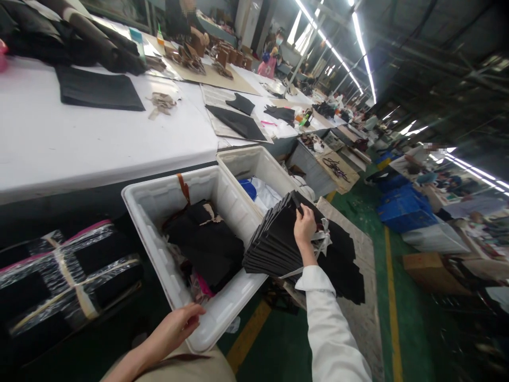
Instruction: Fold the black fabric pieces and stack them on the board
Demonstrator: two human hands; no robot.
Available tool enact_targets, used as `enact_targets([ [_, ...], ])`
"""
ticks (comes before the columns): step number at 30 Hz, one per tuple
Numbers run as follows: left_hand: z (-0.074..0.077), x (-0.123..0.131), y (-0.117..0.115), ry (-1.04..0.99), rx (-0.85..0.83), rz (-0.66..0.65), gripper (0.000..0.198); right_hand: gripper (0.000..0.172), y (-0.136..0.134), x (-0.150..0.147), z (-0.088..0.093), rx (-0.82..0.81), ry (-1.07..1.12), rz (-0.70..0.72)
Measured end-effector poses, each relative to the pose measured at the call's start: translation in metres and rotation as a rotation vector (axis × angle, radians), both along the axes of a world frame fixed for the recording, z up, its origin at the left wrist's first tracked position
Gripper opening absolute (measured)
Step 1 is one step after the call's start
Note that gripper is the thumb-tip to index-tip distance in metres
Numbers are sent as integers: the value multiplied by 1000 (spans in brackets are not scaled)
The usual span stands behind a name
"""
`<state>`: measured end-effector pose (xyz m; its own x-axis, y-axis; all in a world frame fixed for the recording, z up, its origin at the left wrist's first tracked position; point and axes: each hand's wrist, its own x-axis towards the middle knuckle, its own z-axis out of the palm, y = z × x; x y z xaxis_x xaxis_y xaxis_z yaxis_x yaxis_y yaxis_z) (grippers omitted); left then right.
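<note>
My right hand [305, 227] is closed on the upper edge of a thick stack of black fabric pieces [274, 239], which fans out to the left. A white tie strip [324, 236] shows beside the hand. The stack overlaps the right rim of a white plastic bin [153, 241]. Inside that bin lie loose black pieces [210, 241] with a bit of pink below them. My left hand [178, 324] is at the bin's near left rim, its fingers loosely bent and nothing seen in them. Whether it touches the rim I cannot tell.
A second white bin [238, 156] stands behind, holding white and blue material. Beneath the stack is a worn board [363, 265]. A strapped black bundle [67, 281] lies at left. The white table [91, 138] carries black pieces. People work farther back; blue bags [405, 209] stand across the aisle.
</note>
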<state>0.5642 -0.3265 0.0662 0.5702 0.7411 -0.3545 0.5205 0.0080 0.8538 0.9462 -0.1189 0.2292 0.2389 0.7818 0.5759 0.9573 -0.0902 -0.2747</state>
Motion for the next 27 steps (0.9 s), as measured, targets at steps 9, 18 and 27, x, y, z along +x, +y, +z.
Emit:
enact_targets([
  [9,4,-3,2,-11,1,16,33,35,-3,-4,-7,-14,3,30],
  [18,3,-8,3,34,-34,12,32,36,1,-4,-5,2,16,8],
  [27,-23,-21,-12,20,22,54,30,38,1,-3,-3,8,6,-8],
])
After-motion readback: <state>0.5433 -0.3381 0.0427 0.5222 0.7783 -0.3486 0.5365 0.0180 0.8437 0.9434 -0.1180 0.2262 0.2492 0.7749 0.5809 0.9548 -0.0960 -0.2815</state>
